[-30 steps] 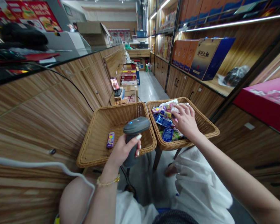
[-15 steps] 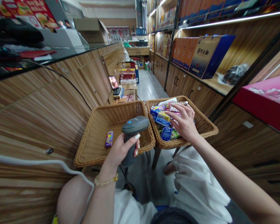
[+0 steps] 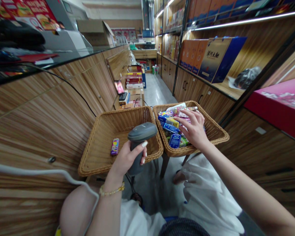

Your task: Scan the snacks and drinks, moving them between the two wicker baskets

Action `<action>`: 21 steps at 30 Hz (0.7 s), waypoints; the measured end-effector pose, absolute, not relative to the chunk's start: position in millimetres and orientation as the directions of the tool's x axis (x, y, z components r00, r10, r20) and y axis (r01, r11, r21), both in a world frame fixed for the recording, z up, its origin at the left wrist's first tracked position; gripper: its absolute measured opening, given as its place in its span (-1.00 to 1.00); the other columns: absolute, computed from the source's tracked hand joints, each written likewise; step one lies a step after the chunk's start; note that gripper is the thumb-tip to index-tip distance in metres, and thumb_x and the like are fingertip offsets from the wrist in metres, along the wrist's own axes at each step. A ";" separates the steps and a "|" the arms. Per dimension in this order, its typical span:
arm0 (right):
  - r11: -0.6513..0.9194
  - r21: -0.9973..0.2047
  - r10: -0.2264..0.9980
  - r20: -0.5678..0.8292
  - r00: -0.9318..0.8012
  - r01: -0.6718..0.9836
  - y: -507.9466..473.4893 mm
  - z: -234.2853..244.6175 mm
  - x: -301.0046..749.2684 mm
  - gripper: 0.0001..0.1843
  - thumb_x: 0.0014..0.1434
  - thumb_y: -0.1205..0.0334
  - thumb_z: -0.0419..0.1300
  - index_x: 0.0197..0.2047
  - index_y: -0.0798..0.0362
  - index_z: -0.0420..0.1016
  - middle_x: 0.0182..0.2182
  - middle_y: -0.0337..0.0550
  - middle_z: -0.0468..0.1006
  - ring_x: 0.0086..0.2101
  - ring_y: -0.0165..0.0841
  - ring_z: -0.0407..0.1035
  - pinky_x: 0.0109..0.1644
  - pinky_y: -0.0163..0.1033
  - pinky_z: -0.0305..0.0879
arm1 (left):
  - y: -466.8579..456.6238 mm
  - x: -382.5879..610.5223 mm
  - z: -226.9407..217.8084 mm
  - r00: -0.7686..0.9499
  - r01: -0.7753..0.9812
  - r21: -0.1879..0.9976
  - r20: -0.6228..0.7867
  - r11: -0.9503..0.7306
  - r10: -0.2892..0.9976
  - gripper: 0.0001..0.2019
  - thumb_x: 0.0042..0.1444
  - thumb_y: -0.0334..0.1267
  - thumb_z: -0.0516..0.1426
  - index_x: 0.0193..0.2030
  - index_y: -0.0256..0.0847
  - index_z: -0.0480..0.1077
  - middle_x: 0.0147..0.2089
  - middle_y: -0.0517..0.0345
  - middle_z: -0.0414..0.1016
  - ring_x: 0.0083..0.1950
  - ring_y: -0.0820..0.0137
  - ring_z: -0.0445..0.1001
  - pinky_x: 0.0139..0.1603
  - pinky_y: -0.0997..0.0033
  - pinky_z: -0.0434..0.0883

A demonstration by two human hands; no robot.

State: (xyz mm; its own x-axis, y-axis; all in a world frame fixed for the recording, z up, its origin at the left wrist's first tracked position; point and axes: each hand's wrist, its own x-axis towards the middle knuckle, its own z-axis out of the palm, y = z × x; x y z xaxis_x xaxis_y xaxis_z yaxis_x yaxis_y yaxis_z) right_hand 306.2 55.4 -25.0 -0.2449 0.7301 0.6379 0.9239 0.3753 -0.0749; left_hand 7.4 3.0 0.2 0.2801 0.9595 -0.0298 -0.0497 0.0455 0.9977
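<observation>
The left hand [image 3: 127, 159] grips the scanner [image 3: 141, 132] upright over the left basket [image 3: 100, 144]. Just to its right, the right hand [image 3: 193, 129] rests on the packets [image 3: 170, 126] in the right basket [image 3: 216, 129]; whether it pinches one cannot be told.

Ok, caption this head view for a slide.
Left hand grips a grey handheld scanner by a wicker basket; right hand touches colourful packets in the second wicker basket.

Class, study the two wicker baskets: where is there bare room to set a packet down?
The left basket, beyond the scanner, is mostly bare around one purple packet. The right basket is crowded with packets under the right hand.
</observation>
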 end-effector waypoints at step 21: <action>0.326 0.013 0.853 0.427 -0.300 0.945 96.9 -21.2 297.5 -0.67 0.32 -0.01 0.28 0.02 -0.04 0.67 0.34 0.05 0.39 0.30 0.12 0.15 0.36 0.30 0.07 | 3.8 3.9 -2.3 0.289 -0.074 0.996 -0.028 0.051 0.957 -0.65 0.16 0.03 0.31 -0.27 -0.26 0.44 -0.49 0.23 0.46 -0.60 0.50 0.39 -0.60 0.51 0.38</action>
